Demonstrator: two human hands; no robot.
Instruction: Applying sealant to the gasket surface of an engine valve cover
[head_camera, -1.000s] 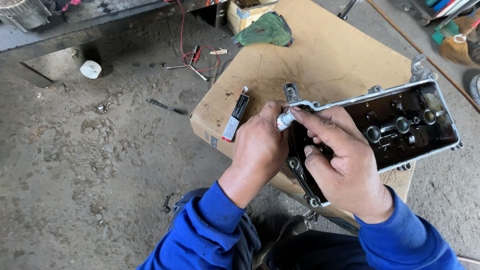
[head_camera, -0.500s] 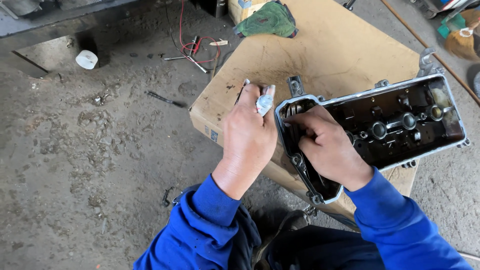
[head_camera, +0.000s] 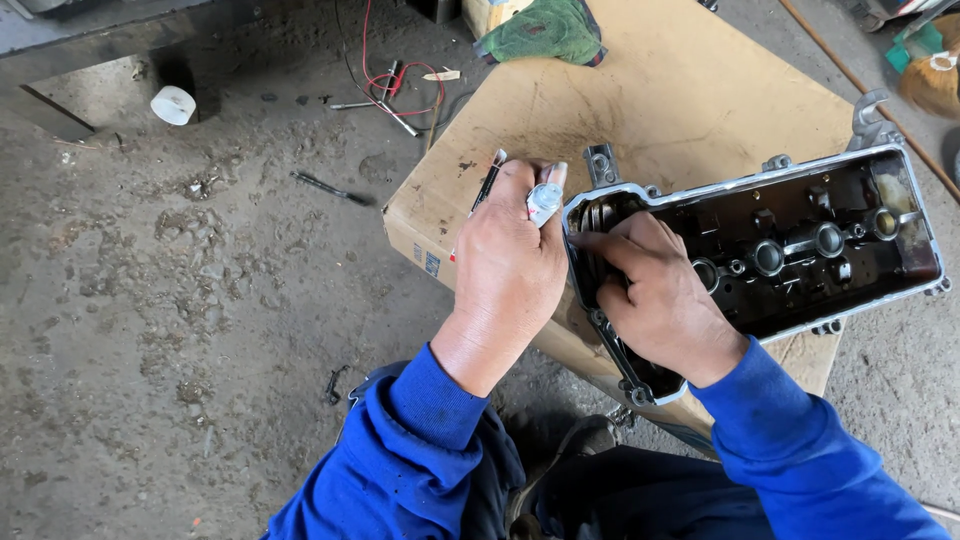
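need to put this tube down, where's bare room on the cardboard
Bare cardboard lies between the green cloth and the engine cover. Crowded at the cover's near end, where left hand and right hand work.

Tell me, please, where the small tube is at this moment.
In the head view, the small tube is held in the left hand, just left of the metal engine cover on the cardboard box, close beside the right hand.

valve cover (head_camera: 800, 240) lies on cardboard box (head_camera: 690, 90), rag (head_camera: 545, 30) behind it; wires (head_camera: 390, 85) & tape roll (head_camera: 174, 104) on floor (head_camera: 150, 330) to the left.
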